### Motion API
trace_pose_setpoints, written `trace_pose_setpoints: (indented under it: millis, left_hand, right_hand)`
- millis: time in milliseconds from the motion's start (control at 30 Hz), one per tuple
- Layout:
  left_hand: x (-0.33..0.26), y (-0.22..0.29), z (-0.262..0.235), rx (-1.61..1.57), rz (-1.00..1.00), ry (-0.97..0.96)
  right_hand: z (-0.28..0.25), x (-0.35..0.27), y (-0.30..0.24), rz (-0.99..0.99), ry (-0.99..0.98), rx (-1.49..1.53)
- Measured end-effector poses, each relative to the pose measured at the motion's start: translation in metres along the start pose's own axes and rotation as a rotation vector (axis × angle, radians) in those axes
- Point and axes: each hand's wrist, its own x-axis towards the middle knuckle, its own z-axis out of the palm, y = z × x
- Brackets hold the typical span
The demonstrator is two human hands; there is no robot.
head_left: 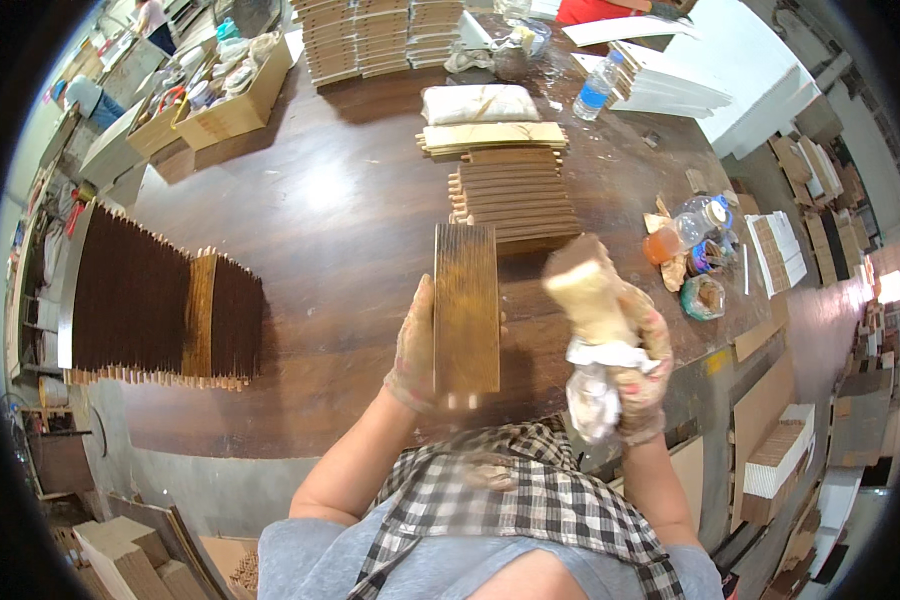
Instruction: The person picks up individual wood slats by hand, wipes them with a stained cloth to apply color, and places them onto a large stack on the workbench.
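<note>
In my gloved left hand [411, 345] is a wooden board [466, 310], dark brown with a yellowish patch and two light pegs at its near end. The fingers are wrapped round its left edge and back, partly hidden behind it. My gloved right hand [642, 365] grips a cream pad [590, 295] with a brown-stained end and crumpled white wrapping at its lower part. The pad is blurred by motion and stands apart from the board, to its right. Beyond the board lies a stack of brown pegged boards [520, 200].
Dark boards stand in a row [130, 300] at the left of the brown table [320, 400]. Bottles [690, 228] and a small jar [703, 297] are at the right. Farther off are a water bottle [598, 88], a cardboard box [235, 105] and stacked pale pieces [380, 40].
</note>
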Motion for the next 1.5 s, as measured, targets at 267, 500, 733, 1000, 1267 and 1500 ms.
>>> trace_pose_setpoints:
  millis: [267,500,733,1000,1267,1500]
  left_hand:
    - [0.004,-0.038,-0.022,-1.013,-0.243,-0.307]
    - [-0.004,-0.051,0.038,0.031,0.038,0.141]
    - [0.007,-0.056,0.027,-0.036,0.004,-0.004]
    - [0.012,-0.063,0.026,-0.005,0.048,0.043]
    - [0.012,-0.074,0.033,0.178,-0.114,0.242]
    - [0.021,-0.059,0.048,-0.1,0.113,0.221]
  right_hand:
    - [0.071,0.035,0.027,-0.722,-0.441,-0.656]
    - [0.051,0.066,0.03,-0.639,-0.448,-0.504]
    - [0.015,0.103,0.047,-0.756,-0.34,-0.466]
    - [-0.001,0.126,-0.005,-0.789,-0.207,-0.478]
    - [0.014,0.164,0.06,-0.737,-0.171,-0.421]
    - [0.029,0.121,0.044,-0.85,-0.28,-0.486]
